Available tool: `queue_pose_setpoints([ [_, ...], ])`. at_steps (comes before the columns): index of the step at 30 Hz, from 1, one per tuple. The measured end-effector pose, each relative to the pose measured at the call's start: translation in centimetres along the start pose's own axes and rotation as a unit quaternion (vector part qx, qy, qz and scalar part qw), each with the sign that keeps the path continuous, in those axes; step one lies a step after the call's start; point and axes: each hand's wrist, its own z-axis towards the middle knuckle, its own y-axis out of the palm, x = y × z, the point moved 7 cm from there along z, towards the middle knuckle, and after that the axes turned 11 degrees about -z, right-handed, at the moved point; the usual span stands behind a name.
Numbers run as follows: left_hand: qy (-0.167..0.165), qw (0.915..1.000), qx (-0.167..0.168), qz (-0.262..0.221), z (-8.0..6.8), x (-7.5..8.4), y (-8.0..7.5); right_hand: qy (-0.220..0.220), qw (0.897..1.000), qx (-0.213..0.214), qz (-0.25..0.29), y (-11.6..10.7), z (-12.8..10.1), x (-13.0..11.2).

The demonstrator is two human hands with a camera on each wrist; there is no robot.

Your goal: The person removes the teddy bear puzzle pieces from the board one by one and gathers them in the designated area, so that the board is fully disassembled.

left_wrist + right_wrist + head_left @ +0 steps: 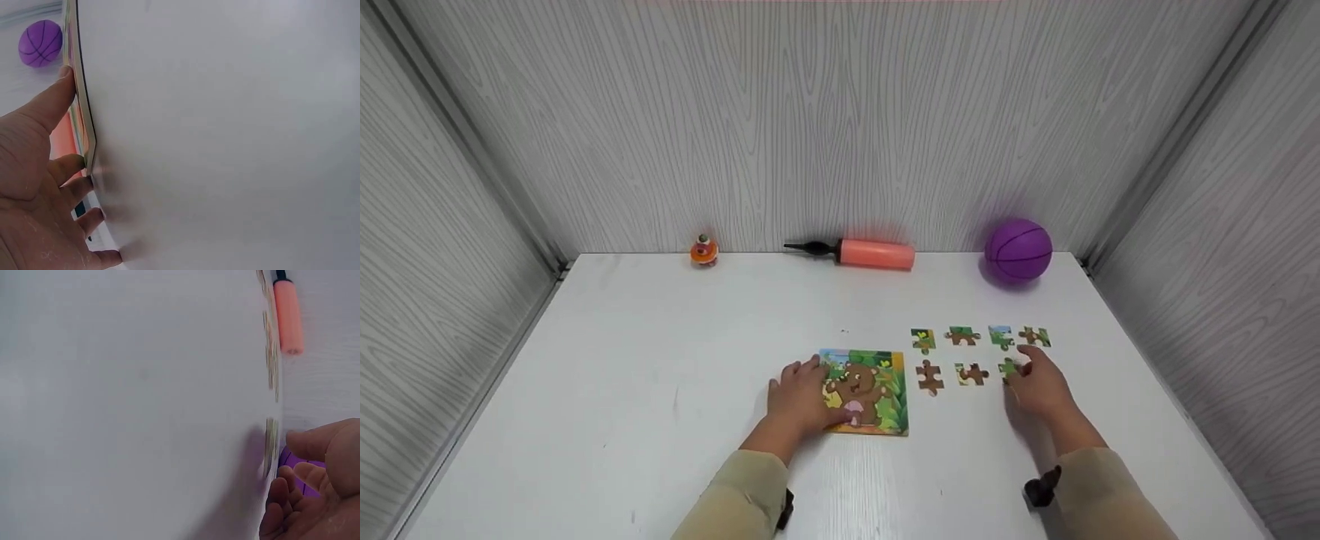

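Note:
A square puzzle board (pixel 894 409) with a brown bear picture lies flat near the table's middle. My left hand (pixel 802 401) rests over its left side, thumb on the picture and fingertips by the upper left edge. In the left wrist view, the fingers of my left hand (pixel 42 185) are spread along the board's edge. To the right, my right hand (pixel 1042 386) is at a small green puzzle piece (pixel 1006 367), which its fingers partly cover. Thumb and fingers of the right hand (pixel 315 489) stand apart in the right wrist view, nothing visible between them.
Several loose puzzle pieces (pixel 930 377) lie in two rows right of the board. Along the back wall are a small orange toy figure (pixel 704 251), a coral hand pump (pixel 877 254) with a black nozzle, and a purple ball (pixel 1018 250). Grey panels enclose the white table.

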Motion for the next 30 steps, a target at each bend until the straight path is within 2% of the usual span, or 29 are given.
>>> queue_pose_setpoints([
  [4,0.002,0.9999,-0.004,-0.010,0.0,0.0,0.0,-0.032,0.999,0.026,0.019,0.8,-0.6,-3.9],
  [8,0.002,0.9999,-0.004,-0.016,0.0,-0.2,0.1,-0.073,0.996,0.029,0.036,2.4,-1.6,-8.0],
  [11,0.002,0.9999,-0.004,-0.015,0.1,-0.4,0.1,-0.108,0.993,0.014,0.043,3.9,-2.6,-10.9],
  [15,0.005,0.9999,-0.008,-0.011,0.0,-0.4,-0.1,-0.140,0.989,-0.032,0.035,6.5,-3.9,-13.8],
  [19,0.002,0.9999,-0.011,-0.009,-0.1,-0.3,-0.2,-0.182,0.980,-0.079,0.009,9.1,-5.0,-15.8],
  [22,0.002,0.9999,-0.013,-0.010,-0.1,-0.3,-0.2,-0.209,0.973,-0.096,-0.009,10.5,-5.5,-16.7],
  [26,0.003,0.9998,-0.015,-0.008,-0.1,-0.3,-0.1,-0.203,0.973,-0.102,-0.045,11.6,-5.8,-17.0],
  [30,0.005,0.9999,-0.015,-0.004,-0.1,-0.3,-0.1,-0.190,0.975,-0.100,-0.058,11.8,-5.8,-17.1],
])
